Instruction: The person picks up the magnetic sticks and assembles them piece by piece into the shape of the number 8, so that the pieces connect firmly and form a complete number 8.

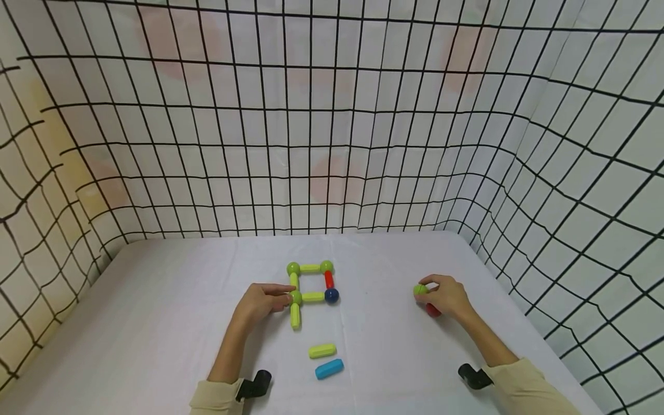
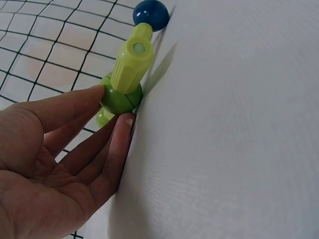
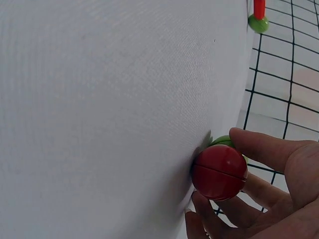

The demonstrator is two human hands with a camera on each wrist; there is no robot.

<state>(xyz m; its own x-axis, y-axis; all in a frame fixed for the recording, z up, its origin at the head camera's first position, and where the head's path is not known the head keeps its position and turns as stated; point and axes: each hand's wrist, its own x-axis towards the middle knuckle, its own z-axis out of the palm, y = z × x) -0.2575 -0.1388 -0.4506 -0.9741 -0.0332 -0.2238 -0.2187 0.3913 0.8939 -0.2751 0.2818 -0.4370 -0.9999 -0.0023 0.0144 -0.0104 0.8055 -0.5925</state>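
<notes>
My left hand [image 1: 261, 302] pinches a green ball [image 2: 118, 102] between thumb and fingers. That ball forms one corner of a square of sticks and balls lying on the table. Three sides of the square are green sticks [image 1: 313, 297], and one is a red stick [image 1: 329, 279]. A dark blue ball [image 1: 331, 295] makes the near right corner. Another green stick [image 1: 295, 316] points from the pinched ball toward me. Off to the right, my right hand [image 1: 447, 297] grips a loose green ball [image 1: 420, 290] with its fingertips. A red ball [image 3: 219, 172] sits under that hand, partly hiding the green one in the right wrist view.
Nearer to me on the white table [image 1: 389, 357] lie a loose yellow-green stick [image 1: 322, 350] and a blue stick [image 1: 329, 369]. Black netting [image 1: 324, 144] over white sheeting stands along the back and both sides of the table.
</notes>
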